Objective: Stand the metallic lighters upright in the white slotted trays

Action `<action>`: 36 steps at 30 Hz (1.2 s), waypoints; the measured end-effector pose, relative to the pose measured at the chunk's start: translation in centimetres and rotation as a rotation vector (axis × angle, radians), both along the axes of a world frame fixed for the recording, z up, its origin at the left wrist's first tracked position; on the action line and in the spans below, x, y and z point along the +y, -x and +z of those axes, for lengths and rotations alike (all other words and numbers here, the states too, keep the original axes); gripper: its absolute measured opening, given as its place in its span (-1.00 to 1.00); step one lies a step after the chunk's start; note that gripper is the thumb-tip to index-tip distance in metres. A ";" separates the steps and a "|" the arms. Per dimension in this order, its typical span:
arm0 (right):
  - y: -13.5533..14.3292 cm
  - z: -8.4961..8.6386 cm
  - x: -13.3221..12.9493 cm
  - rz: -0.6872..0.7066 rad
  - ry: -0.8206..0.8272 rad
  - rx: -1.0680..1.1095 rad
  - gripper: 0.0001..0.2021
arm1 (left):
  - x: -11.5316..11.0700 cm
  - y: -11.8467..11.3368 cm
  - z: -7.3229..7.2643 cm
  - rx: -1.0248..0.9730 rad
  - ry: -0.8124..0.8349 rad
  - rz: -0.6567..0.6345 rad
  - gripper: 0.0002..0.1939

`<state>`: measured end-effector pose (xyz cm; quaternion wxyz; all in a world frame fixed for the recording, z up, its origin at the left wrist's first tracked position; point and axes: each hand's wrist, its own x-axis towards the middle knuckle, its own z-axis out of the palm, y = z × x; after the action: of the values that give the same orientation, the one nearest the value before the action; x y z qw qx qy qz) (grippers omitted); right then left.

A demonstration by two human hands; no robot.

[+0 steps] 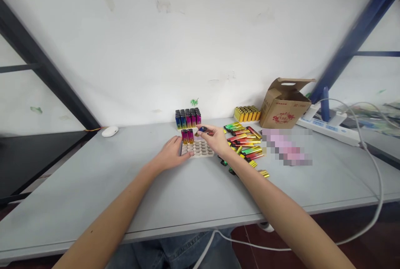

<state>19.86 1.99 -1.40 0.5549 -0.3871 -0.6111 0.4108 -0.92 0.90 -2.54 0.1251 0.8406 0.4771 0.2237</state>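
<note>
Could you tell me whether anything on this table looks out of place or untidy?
Mostly orderly. The loose lighters lie jumbled at mixed angles right of the tray, unlike the filled tray behind. The cardboard box sits tilted, its flap open. Nothing looks spilled or broken.

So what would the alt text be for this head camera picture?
A person's right hand holds a dark-capped lighter over a white slotted tray that the left hand steadies on a grey table. Two lighters stand in the tray, with loose colourful lighters piled to its right.
</note>
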 end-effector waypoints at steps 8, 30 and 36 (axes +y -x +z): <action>0.1 -0.3 0.1 -0.103 -0.052 -0.126 -0.69 | -0.3 -0.2 0.3 0.008 0.014 -0.005 -0.41; 0.3 -1.6 0.4 -0.020 -0.189 -0.271 -0.84 | 0.3 0.5 0.1 0.022 0.025 -0.063 -0.22; 0.6 -2.2 0.5 -0.072 -0.195 -0.463 -0.82 | 0.1 0.5 0.1 0.003 0.014 -0.039 -0.23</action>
<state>19.25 2.46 -3.57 0.4490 -0.4373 -0.7444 0.2303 -1.43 1.01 -2.45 0.1348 0.8491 0.4625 0.2167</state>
